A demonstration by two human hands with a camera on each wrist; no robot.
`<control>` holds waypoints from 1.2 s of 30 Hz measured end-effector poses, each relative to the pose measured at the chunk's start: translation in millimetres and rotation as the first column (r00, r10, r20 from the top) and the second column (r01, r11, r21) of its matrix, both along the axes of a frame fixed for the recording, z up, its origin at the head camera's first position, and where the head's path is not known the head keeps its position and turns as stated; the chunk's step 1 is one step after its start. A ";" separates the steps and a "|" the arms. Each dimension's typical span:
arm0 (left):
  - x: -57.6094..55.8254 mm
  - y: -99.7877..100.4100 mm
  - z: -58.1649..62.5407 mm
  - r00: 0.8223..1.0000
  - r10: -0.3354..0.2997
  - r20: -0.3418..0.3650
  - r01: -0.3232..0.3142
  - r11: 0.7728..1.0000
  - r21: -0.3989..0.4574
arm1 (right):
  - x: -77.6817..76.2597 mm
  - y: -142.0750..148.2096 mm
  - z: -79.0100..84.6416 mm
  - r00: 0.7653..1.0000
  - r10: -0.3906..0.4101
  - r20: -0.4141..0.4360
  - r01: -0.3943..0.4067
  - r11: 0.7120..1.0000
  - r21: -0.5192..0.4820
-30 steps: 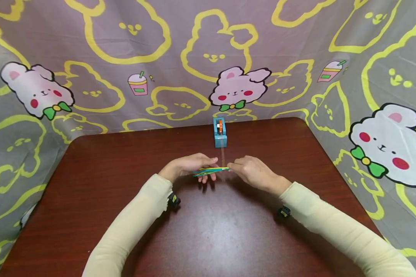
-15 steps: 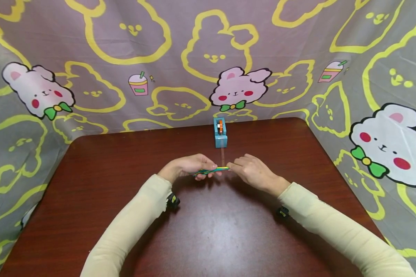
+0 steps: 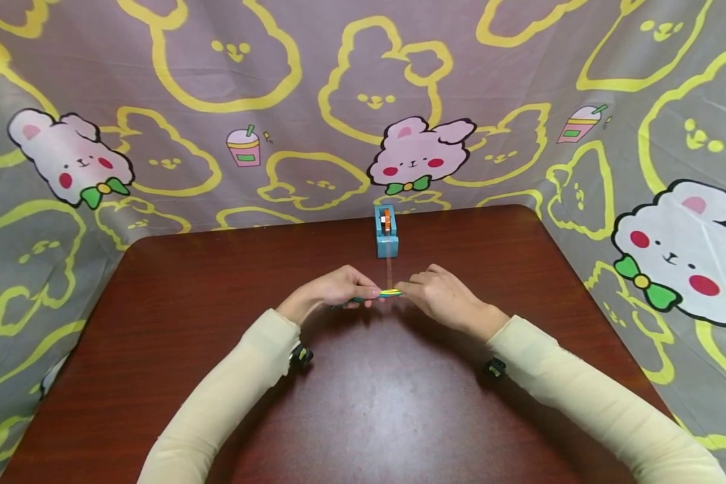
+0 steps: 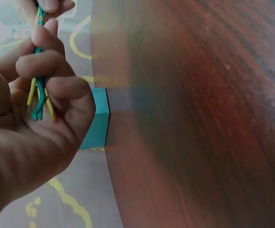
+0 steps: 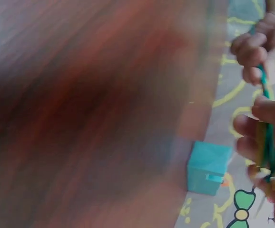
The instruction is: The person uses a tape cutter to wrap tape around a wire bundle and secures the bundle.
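Observation:
A slim bundle of green and yellow wires (image 3: 390, 292) spans my two hands above the table. My left hand (image 3: 341, 288) grips its left part, thumb on top and fingers curled beneath. Loose wire ends (image 4: 41, 102) stick out within the palm in the left wrist view. My right hand (image 3: 438, 292) pinches the bundle near its other end, and more wire (image 5: 269, 149) shows between those fingers in the right wrist view. From the blue tape dispenser (image 3: 387, 247) a clear strip of tape (image 3: 390, 272) runs toward the bundle, meeting it between the hands in the head view.
The dispenser, with an orange roll core (image 3: 386, 220), stands near the back edge of the dark wooden table (image 3: 218, 282). Patterned curtains (image 3: 314, 121) hang behind and at both sides. Black wrist cameras (image 3: 301, 354) sit under the sleeves.
My left hand's fingers and thumb have closed round the bundle, covering more of it, and the thumb has moved down onto it. The right hand, dispenser and tape strip stay nearly where they were.

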State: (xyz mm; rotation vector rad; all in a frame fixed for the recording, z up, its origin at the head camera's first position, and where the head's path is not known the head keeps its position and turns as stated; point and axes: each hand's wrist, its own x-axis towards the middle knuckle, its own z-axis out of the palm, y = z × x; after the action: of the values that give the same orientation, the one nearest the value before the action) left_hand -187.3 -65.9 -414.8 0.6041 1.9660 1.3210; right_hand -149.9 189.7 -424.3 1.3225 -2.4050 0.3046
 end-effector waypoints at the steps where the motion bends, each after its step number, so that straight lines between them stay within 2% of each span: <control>1: 1.3 0.6 0.3 1.000 0.009 -0.026 -0.009 1.000 0.000 | -0.4 -0.4 2.7 0.998 -0.009 0.055 0.009 1.000 -0.005; 3: 4.0 1.7 0.6 0.997 0.029 -0.073 -0.029 1.000 0.004 | -1.8 -1.1 9.3 0.983 -0.023 0.183 0.025 1.000 -0.010; 4: 5.3 2.2 0.0 0.995 0.040 -0.090 -0.039 0.999 0.012 | -2.9 -1.4 12.6 0.967 -0.029 0.255 0.034 0.999 -0.016; 5: 6.6 2.6 -0.1 0.993 0.048 -0.104 -0.046 0.999 0.018 | -4.3 -1.7 16.0 0.947 -0.035 0.319 0.041 0.999 -0.013; 7: 8.7 3.0 -1.6 0.989 0.060 -0.136 -0.056 0.998 0.030 | -7.7 -2.1 22.7 0.893 -0.047 0.447 0.059 0.998 -0.012; 10: 10.9 2.9 -3.5 0.976 0.076 -0.203 -0.072 0.997 0.028 | -15.4 -0.6 29.4 0.787 -0.054 0.614 0.081 0.997 -0.016; 13: 12.2 2.7 -4.5 0.950 0.080 -0.301 -0.077 0.997 0.019 | -27.3 4.1 30.7 0.652 -0.039 0.758 0.116 0.992 -0.049; 15: 13.0 2.4 -5.0 0.927 0.075 -0.367 -0.074 0.997 0.015 | -36.4 8.3 29.0 0.540 -0.026 0.841 0.160 0.985 -0.072; 16: 13.2 2.2 -5.7 0.916 0.072 -0.394 -0.071 0.997 0.015 | -41.4 10.9 27.2 0.473 -0.017 0.881 0.185 0.979 -0.080; 18: 14.1 1.1 -6.8 0.897 0.064 -0.438 -0.065 0.998 0.014 | -50.2 14.7 22.6 0.318 0.007 0.948 0.230 0.970 -0.085; 19: 14.5 0.7 -7.6 0.887 0.060 -0.458 -0.061 0.998 0.014 | -54.6 16.5 19.1 0.235 0.025 0.972 0.246 0.966 -0.084; 21: 15.3 0.1 -9.1 0.868 0.051 -0.494 -0.054 0.998 0.008 | -61.9 19.5 11.4 0.049 0.074 0.996 0.258 0.962 -0.085; 23: 15.6 0.0 -11.5 0.851 0.042 -0.523 -0.050 0.999 0.000 | -67.5 21.0 2.1 -0.126 0.119 0.985 0.251 0.964 -0.085; 25: 15.8 0.2 -13.4 0.831 0.032 -0.555 -0.044 0.999 -0.008 | -71.4 21.9 -6.9 -0.249 0.153 0.956 0.232 0.968 -0.095; 26: 15.9 0.4 -13.9 0.821 0.026 -0.570 -0.042 0.999 -0.015 | -72.6 22.1 -10.7 -0.296 0.168 0.940 0.224 0.969 -0.102; 27: 15.8 0.5 -14.3 0.810 0.020 -0.586 -0.040 0.999 -0.020 | -73.5 22.1 -14.3 -0.329 0.183 0.926 0.216 0.970 -0.115; 29: 15.6 0.8 -14.7 0.788 0.008 -0.616 -0.039 0.999 -0.037 | -74.6 21.3 -19.6 -0.363 0.201 0.910 0.194 0.971 -0.137; 33: 15.4 0.2 -13.9 0.752 -0.009 -0.659 -0.050 0.996 -0.070 | -75.2 17.5 -26.7 -0.372 0.216 0.903 0.130 0.975 -0.179; 36: 15.1 -0.4 -14.2 0.736 -0.022 -0.677 -0.056 0.994 -0.093 | -75.0 14.5 -29.5 -0.379 0.233 0.896 0.096 0.973 -0.212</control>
State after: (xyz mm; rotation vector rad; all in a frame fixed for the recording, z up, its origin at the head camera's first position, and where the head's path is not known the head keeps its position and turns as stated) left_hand -172.1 -66.4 -429.0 1.1417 2.6071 1.0675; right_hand -224.9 204.2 -453.8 1.0649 -3.0792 2.8697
